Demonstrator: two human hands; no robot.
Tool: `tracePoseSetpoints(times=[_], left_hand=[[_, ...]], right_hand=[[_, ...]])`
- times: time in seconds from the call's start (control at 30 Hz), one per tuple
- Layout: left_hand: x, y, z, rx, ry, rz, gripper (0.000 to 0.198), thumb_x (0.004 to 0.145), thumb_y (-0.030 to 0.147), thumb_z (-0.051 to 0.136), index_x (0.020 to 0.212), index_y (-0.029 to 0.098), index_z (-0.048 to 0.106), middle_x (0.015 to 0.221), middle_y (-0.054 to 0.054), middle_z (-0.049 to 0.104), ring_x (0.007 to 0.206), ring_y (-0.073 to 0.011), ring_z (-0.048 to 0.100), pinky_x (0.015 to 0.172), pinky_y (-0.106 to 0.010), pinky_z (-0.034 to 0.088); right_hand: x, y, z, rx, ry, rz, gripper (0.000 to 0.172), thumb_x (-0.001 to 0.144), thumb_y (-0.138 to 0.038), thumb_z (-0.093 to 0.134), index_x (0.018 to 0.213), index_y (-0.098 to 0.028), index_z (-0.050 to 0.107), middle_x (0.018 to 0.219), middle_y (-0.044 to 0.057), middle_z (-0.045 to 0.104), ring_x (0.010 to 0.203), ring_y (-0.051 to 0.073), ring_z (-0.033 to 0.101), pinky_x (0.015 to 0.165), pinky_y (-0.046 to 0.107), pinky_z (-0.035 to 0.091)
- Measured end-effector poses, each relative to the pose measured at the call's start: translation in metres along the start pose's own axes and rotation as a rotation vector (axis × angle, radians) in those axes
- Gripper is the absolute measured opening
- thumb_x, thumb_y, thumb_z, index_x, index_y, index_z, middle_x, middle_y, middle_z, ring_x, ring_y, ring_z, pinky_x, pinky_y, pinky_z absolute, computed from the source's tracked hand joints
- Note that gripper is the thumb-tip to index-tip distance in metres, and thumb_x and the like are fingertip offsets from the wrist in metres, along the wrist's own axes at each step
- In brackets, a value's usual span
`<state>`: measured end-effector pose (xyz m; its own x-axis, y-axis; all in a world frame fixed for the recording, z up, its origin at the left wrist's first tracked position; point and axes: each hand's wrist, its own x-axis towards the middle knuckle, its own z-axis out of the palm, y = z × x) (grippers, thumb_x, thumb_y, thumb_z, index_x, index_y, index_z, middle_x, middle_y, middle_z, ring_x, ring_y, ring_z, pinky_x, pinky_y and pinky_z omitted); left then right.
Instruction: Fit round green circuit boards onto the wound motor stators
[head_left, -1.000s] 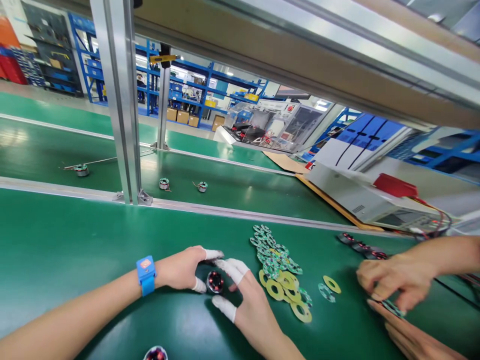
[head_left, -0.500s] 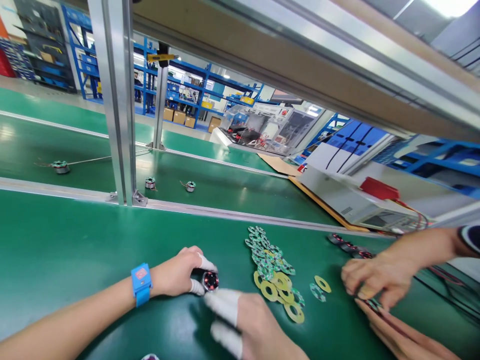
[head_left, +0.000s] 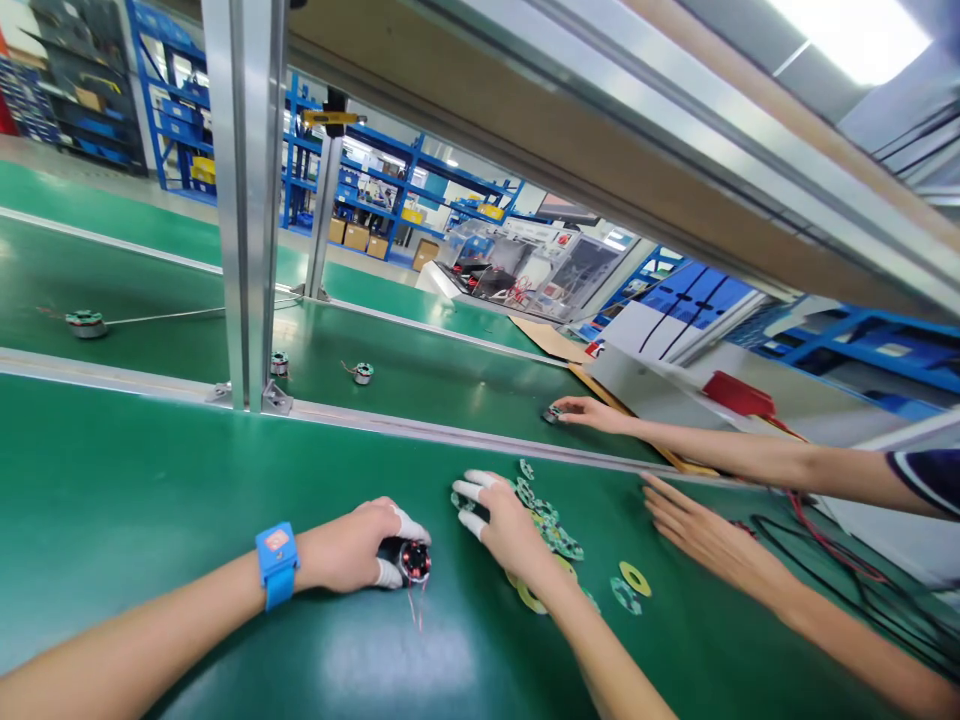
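Note:
My left hand (head_left: pixel 367 545), with white finger cots and a blue wrist strap (head_left: pixel 277 565), is closed around a small motor stator (head_left: pixel 415 562). Dark with copper windings, the stator faces up, and thin wires trail from it toward me. My right hand (head_left: pixel 499 515), also in white finger cots, is at the left edge of a pile of green ring-shaped circuit boards (head_left: pixel 555 530). Its thumb and fingers close about one green ring-shaped circuit board (head_left: pixel 459 502), partly covered by the fingertips. Yellow rings (head_left: pixel 531 598) lie partly hidden under my right forearm.
Right of the pile lie a loose yellow ring (head_left: pixel 634 579) and a green board (head_left: pixel 625 596). A co-worker's hand (head_left: pixel 589 413) holds a stator (head_left: pixel 553 413) on the belt beyond the metal rail (head_left: pixel 450 438); their other hand (head_left: pixel 697 525) is nearer. An aluminium post (head_left: pixel 247 220) stands left.
My right hand has gone from beside the stator to the board pile. My left hand keeps the stator, whose wires now show. The co-worker's hand has reached over the rail with a stator.

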<state>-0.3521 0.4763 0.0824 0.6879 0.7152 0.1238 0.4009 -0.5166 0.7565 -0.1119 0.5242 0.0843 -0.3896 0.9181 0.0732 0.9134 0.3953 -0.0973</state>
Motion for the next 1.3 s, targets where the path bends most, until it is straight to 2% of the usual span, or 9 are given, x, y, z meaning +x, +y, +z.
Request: tracePoseSetpoints(times=[0.2,0.33,0.4,0.5,0.73,0.87,1.0,1.17,1.3], left_hand=[[0.001,0.000,-0.005,-0.104,0.027,-0.089,0.052,0.066,0.004,0.053,0.115,0.019,0.056,0.114,-0.006,0.058,0.104,-0.0203,0.051,0.093,-0.029,0.038],[0.005,0.010,-0.004,-0.093,0.288,-0.221,0.027,0.078,0.018,0.049,0.102,0.016,0.062,0.105,-0.008,0.061,0.100,-0.0206,0.052,0.091,-0.031,0.039],[0.007,0.015,-0.002,-0.060,0.307,-0.229,0.021,0.082,0.028,0.047,0.086,0.017,0.065,0.089,-0.005,0.064,0.090,-0.0200,0.053,0.081,-0.030,0.042],[0.010,0.019,0.002,-0.071,0.300,-0.238,0.024,0.083,0.028,0.045,0.069,0.017,0.061,0.074,-0.002,0.062,0.076,-0.0166,0.053,0.070,-0.027,0.041],[0.010,0.026,0.007,-0.225,0.338,-0.277,0.022,0.081,0.022,0.043,0.065,0.016,0.057,0.070,-0.001,0.060,0.068,-0.0139,0.053,0.065,-0.024,0.041],[0.005,0.030,0.009,-0.008,0.363,-0.271,0.023,0.080,0.038,0.051,0.075,0.018,0.061,0.079,-0.003,0.060,0.079,-0.0183,0.052,0.071,-0.029,0.041],[0.000,0.022,0.016,0.414,0.230,-0.228,0.051,0.055,0.061,0.070,0.079,0.017,0.062,0.084,-0.007,0.058,0.086,-0.0264,0.048,0.072,-0.036,0.038],[0.001,0.011,0.023,0.489,0.170,-0.214,0.039,0.061,0.052,0.072,0.075,0.017,0.060,0.081,-0.005,0.058,0.084,-0.0240,0.047,0.067,-0.033,0.036],[0.001,0.009,0.024,0.488,0.174,-0.210,0.036,0.061,0.048,0.074,0.072,0.017,0.058,0.080,-0.005,0.058,0.083,-0.0228,0.047,0.066,-0.032,0.035]], right_hand=[[-0.032,-0.025,-0.002,0.405,0.021,-0.013,0.048,0.069,-0.010,0.058,0.117,-0.019,0.059,0.113,0.010,0.063,0.103,0.023,0.058,0.092,0.042,0.045],[-0.040,-0.042,-0.011,0.665,0.087,-0.051,0.058,0.071,-0.013,0.057,0.128,-0.022,0.048,0.113,0.008,0.063,0.096,0.021,0.061,0.083,0.039,0.052],[-0.042,-0.051,-0.013,0.731,0.115,-0.100,0.054,0.073,-0.016,0.057,0.126,-0.023,0.050,0.115,0.009,0.063,0.101,0.022,0.060,0.084,0.039,0.052],[-0.044,-0.059,-0.014,0.759,0.146,-0.122,0.050,0.074,-0.021,0.061,0.123,-0.023,0.054,0.117,0.009,0.061,0.103,0.023,0.059,0.086,0.039,0.052],[-0.047,-0.064,-0.014,0.638,0.245,-0.064,0.036,0.071,-0.033,0.068,0.106,-0.023,0.065,0.101,0.009,0.065,0.079,0.021,0.064,0.067,0.035,0.058],[-0.051,-0.057,-0.011,0.562,0.306,-0.060,0.033,0.071,-0.032,0.066,0.103,-0.022,0.066,0.099,0.010,0.066,0.078,0.022,0.063,0.064,0.035,0.057],[-0.053,-0.049,-0.004,0.717,0.193,0.098,0.030,0.071,-0.032,0.062,0.098,-0.019,0.066,0.093,0.010,0.065,0.073,0.020,0.063,0.060,0.031,0.057],[-0.050,-0.055,0.002,0.985,-0.028,0.104,0.031,0.072,-0.035,0.060,0.098,-0.017,0.064,0.094,0.009,0.063,0.081,0.020,0.063,0.066,0.030,0.057],[-0.048,-0.066,0.004,0.905,-0.019,-0.038,0.030,0.076,-0.028,0.057,0.104,-0.018,0.062,0.102,0.010,0.063,0.088,0.021,0.062,0.073,0.032,0.055]])
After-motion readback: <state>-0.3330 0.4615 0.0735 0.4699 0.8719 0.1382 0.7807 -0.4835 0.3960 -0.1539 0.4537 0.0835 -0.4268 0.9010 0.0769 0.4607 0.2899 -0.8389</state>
